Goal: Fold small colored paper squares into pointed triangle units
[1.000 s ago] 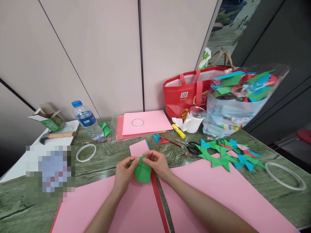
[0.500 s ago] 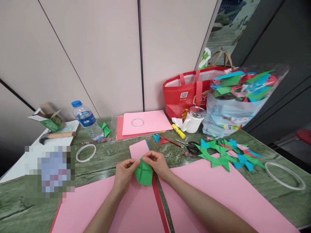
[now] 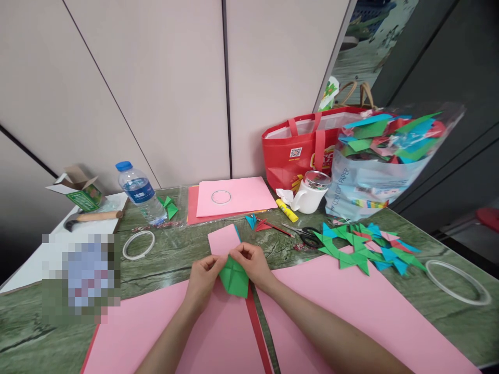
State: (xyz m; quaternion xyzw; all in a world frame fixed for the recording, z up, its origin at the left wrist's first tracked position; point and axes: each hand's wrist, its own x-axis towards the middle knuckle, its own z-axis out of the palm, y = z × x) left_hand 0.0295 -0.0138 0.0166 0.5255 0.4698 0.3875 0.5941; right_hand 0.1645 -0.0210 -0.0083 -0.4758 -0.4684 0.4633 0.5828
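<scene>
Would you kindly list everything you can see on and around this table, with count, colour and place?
folded paper: one, green, held between both hands
pink sheets: two large, near edge; one small, beyond the hands
red strip: one, between the large sheets
paper stack: pink on red, far middle, a clear ring on it
folded shapes: a pile, green, blue, pink, right
scissors: one, black handles, middle right
glue stick: one, yellow, by the mug
mug: one, white
red bag: one, far right
clear bag: one, holding folded paper
bottle: one, blue cap, left
hammer: one, wooden handle
box: one, green, open
clear rings: one left, one right
table: green marbled
left hand: pinching the paper
right hand: pinching the paper
</scene>
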